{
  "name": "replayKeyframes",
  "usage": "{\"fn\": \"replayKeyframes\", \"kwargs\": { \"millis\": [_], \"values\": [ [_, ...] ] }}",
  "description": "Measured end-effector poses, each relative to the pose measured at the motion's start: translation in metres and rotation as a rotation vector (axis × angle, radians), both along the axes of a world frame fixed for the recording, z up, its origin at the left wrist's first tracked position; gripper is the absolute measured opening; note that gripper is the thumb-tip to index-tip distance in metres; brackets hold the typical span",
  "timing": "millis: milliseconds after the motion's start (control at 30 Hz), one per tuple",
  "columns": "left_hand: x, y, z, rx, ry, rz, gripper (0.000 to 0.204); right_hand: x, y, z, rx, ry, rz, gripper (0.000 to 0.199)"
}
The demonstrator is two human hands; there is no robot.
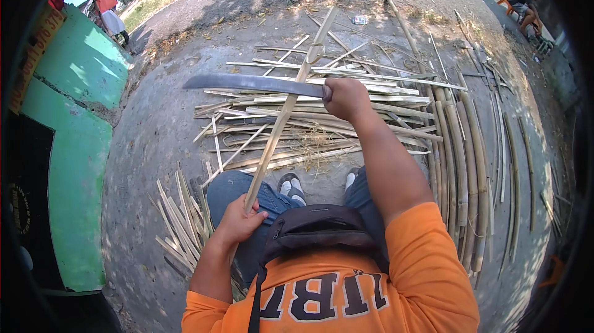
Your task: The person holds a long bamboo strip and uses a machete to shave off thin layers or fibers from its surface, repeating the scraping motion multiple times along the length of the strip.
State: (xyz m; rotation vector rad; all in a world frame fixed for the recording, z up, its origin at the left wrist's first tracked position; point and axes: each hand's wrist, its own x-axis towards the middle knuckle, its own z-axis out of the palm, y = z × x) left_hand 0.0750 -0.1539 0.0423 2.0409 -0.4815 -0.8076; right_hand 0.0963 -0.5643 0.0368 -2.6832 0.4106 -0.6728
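Note:
My left hand (240,220) is closed round the lower end of a long split bamboo strip (273,139). The strip slants up and away from my left thigh, with a node near its far end. My right hand (346,98) grips the handle of a machete (253,83), its long dark blade pointing left. The blade lies across the strip below the node; whether it bites into the bamboo I cannot tell. Beneath and beyond both is a wide pile of pale split bamboo strips (377,110) on the ground.
Whole bamboo poles (461,160) lie lengthwise at my right. A bundle of thin bamboo strips (182,218) rests by my left leg. A black waist bag (322,226) sits on my lap. A green wall (77,147) stands at left; a seated person (526,8) is far right.

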Motion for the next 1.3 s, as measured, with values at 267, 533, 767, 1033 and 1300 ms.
{"fn": "replayKeyframes", "kwargs": {
  "millis": [267, 533, 767, 1033, 1300],
  "values": [
    [0.004, -0.006, 0.006, 0.006, 0.08, 0.014, 0.026, -0.007, 0.001, 0.015, 0.287, 0.203, -0.306, 0.022],
    [0.01, -0.002, 0.005, -0.04, 0.13, 0.026, 0.027, 0.0, 0.067, 0.009, -0.193, -0.039, 0.514, 0.006],
    [0.008, 0.003, 0.002, -0.085, 0.152, -0.009, 0.027, -0.002, -0.028, -0.002, 0.233, 0.121, -0.311, 0.027],
    [0.009, 0.002, 0.009, -0.084, 0.18, -0.023, 0.024, -0.007, -0.002, 0.011, 0.253, 0.009, -0.162, 0.024],
    [0.012, 0.004, 0.008, -0.091, 0.211, 0.005, 0.024, 0.0, 0.046, 0.016, -0.182, -0.029, 0.422, 0.016]
  ]
}}
